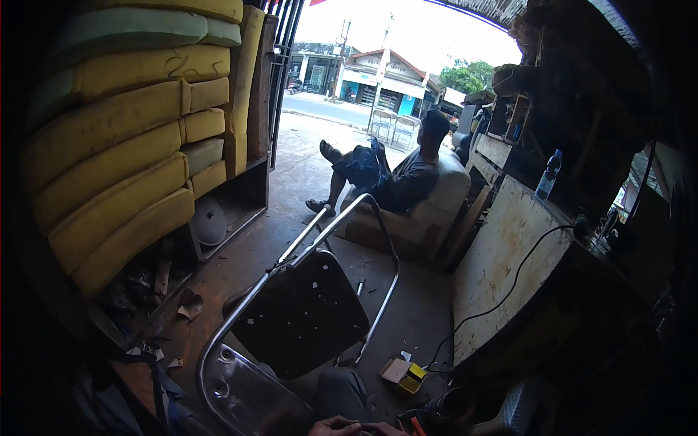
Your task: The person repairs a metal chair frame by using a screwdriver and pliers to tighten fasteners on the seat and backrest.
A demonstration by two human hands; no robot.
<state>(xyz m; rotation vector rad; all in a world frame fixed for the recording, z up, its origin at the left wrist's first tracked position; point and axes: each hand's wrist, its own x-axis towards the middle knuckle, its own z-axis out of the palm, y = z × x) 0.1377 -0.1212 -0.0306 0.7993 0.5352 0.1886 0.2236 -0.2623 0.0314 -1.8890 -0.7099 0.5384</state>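
Observation:
My left hand (333,427) and my right hand (382,429) are low at the bottom edge, close together with curled fingers; what they grip is cut off and hidden. Just above them is my grey-trousered leg (338,392). A folding chair with a shiny metal frame (243,385) and a dark panel (294,316) lies tilted in front of me. Right of my hands is a black-and-orange object (414,425), too dark to make out. A small yellow box (413,376) with a cardboard piece (394,370) lies on the floor nearby.
A person (422,174) reclines in a beige armchair (451,203) facing the street. Stacked yellow foam cushions (123,160) fill the left. A stained cabinet (502,283) at right bears a plastic bottle (549,174), with a dark cable (509,283) draped down it.

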